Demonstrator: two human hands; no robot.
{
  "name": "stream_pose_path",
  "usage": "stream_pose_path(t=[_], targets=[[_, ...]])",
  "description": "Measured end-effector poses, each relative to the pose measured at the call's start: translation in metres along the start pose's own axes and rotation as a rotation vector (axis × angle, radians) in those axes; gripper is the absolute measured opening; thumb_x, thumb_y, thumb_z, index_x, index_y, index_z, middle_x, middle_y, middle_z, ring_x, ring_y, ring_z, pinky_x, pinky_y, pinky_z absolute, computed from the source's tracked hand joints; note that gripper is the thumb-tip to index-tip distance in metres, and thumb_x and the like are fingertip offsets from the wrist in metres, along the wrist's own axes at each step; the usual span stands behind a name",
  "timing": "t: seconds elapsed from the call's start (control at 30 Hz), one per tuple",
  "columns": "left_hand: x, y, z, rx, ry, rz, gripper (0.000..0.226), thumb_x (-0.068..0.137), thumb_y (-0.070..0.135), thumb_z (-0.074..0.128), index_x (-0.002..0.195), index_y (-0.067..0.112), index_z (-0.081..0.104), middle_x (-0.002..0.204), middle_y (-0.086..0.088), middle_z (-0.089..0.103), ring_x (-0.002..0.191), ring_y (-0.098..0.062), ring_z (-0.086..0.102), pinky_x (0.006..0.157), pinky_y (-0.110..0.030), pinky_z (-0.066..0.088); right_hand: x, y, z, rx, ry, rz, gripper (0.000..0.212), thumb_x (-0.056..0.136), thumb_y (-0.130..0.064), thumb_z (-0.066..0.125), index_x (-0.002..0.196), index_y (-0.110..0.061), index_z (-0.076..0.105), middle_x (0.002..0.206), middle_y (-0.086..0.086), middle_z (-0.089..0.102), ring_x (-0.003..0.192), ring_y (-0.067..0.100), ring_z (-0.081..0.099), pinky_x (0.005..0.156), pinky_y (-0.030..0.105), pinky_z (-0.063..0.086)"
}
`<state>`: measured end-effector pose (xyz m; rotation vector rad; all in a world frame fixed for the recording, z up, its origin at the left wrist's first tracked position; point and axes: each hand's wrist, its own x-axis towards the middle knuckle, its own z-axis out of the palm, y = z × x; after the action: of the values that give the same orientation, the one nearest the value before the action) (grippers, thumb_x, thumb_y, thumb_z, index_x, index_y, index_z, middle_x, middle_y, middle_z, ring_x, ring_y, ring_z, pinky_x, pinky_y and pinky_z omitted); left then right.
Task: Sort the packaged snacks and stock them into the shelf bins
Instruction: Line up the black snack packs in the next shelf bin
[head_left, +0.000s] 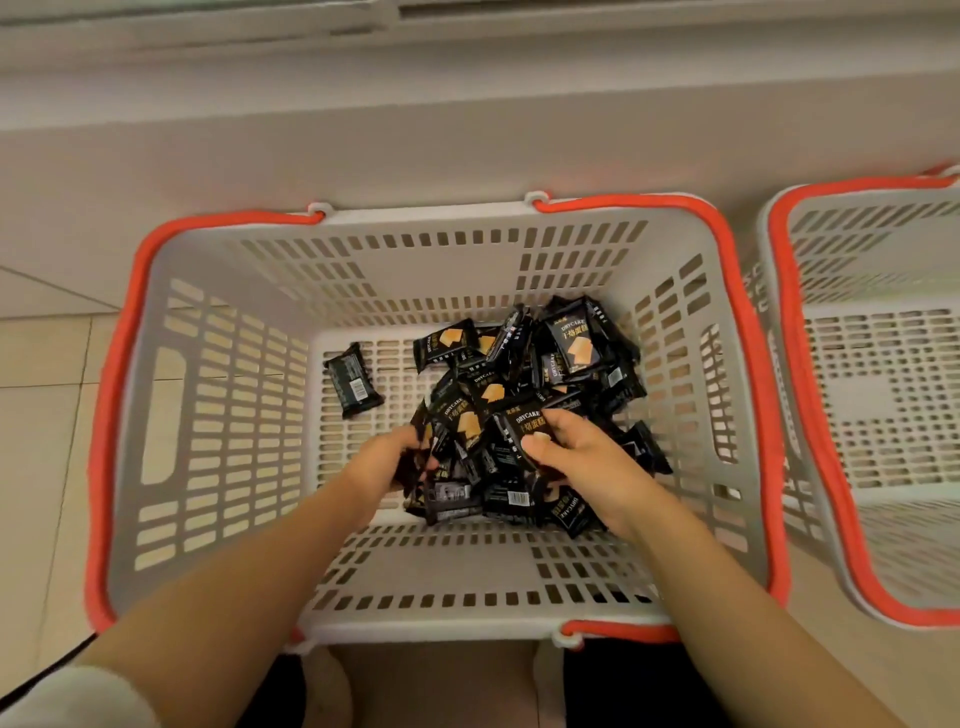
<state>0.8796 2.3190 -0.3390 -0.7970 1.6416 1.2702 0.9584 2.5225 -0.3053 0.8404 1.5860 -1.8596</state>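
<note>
While your left hand (402, 457) curls into the black snack packets (519, 395) heaped in the basket (171, 415), your right hand (576, 457) pinches one packet beside it (likely gathering a handful), one stray (353, 379) lying further left.

Basket (156, 415) left floor lies bare beside the packet pile (519, 405).
</note>
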Motion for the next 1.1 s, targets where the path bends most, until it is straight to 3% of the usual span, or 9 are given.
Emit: stream_pose_path(t=[0.1,0.2,0.3,0.47,0.57,0.67,0.83,0.93,1.1], targets=[[-0.015,0.005,-0.006,-0.449,-0.315,-0.086,0.032,0.081,0.016,0.041,0.104,0.002,0.059,0.08,-0.014,0.067,0.064,-0.022,0.059,0.063,-0.031,0.052,-0.002,-0.002,0.001,0.028,0.084,-0.027,0.02,0.097,-0.026,0.049,0.113,-0.027,0.06,0.096,-0.011,0.067,0.086,0.002,0.063,0.074,0.029,0.05],[-0.017,0.006,-0.002,-0.55,-0.441,-0.077,0.041,0.079,0.019,0.044,0.116,0.004,0.055,0.091,-0.015,0.068,0.068,-0.023,0.06,0.067,-0.033,0.052,-0.003,-0.002,-0.003,0.001,0.036,-0.075,0.023,0.094,-0.014,0.053,0.113,-0.026,0.058,0.1,-0.01,0.067,0.089,0.004,0.064,0.079,0.029,0.049],[-0.012,0.009,0.009,-0.367,-0.351,-0.047,0.025,0.093,0.015,0.043,0.115,0.007,0.052,0.102,-0.015,0.067,0.075,-0.023,0.065,0.072,-0.032,0.051,-0.004,-0.009,-0.007,-0.086,-0.05,-0.176,0.029,0.089,-0.007,0.059,0.103,-0.031,0.06,0.102,-0.011,0.067,0.096,0.007,0.063,0.083,0.021,0.05],[-0.003,0.027,0.019,0.239,-0.251,0.01,0.021,0.088,0.016,0.061,0.108,0.013,0.058,0.107,-0.007,0.066,0.085,-0.016,0.065,0.071,-0.024,0.049,0.004,-0.022,-0.012,-0.735,0.059,-0.384,0.031,0.085,-0.013,0.065,0.113,-0.028,0.062,0.102,-0.016,0.054,0.098,0.002,0.052,0.088,0.014,0.038],[-0.003,0.036,0.025,0.279,-0.2,0.039,0.008,0.088,0.019,0.061,0.096,0.016,0.06,0.101,-0.006,0.067,0.081,-0.015,0.065,0.066,-0.022,0.045,0.009,-0.02,-0.002,-0.775,0.075,-0.438,0.033,0.085,-0.012,0.066,0.116,-0.021,0.063,0.111,-0.013,0.045,0.104,0.003,0.046,0.091,0.006,0.03],[-0.007,0.04,0.034,0.273,-0.223,0.021,0.024,0.089,0.036,0.058,0.099,0.015,0.062,0.093,-0.009,0.069,0.074,-0.018,0.063,0.062,-0.024,0.044,0.016,-0.012,0.005,-0.814,0.058,-0.428,0.029,0.085,-0.011,0.066,0.112,-0.02,0.062,0.138,-0.007,0.034,0.121,0.011,0.035,0.104,0.019,0.024],[-0.007,0.036,0.035,0.172,-0.283,0.037,0.049,0.087,0.064,0.038,0.102,0.023,0.062,0.106,-0.009,0.067,0.083,-0.021,0.059,0.061,-0.027,0.038,0.023,-0.003,0.007,-0.607,0.027,-0.295,0.031,0.091,-0.02,0.058,0.118,-0.025,0.043,0.118,-0.011,0.053,0.113,0.007,0.049,0.085,0.013,0.037],[-0.001,0.022,0.033,0.0,-0.344,0.061,0.061,0.077,0.068,0.038,0.107,0.021,0.061,0.101,-0.005,0.07,0.088,-0.017,0.061,0.072,-0.027,0.042,0.027,-0.004,0.008,-0.27,0.066,-0.157,0.033,0.092,-0.026,0.056,0.122,-0.027,0.043,0.112,-0.012,0.056,0.105,0.008,0.056,0.091,0.026,0.046],[0.001,0.008,0.045,-0.147,-0.312,0.135,0.03,0.084,0.029,0.062,0.111,0.016,0.06,0.1,0.004,0.072,0.099,-0.011,0.064,0.089,-0.029,0.047,0.041,-0.009,0.018,-0.152,0.15,-0.049,0.031,0.094,-0.028,0.053,0.123,-0.02,0.05,0.117,-0.001,0.059,0.106,0.014,0.057,0.095,0.033,0.046]])
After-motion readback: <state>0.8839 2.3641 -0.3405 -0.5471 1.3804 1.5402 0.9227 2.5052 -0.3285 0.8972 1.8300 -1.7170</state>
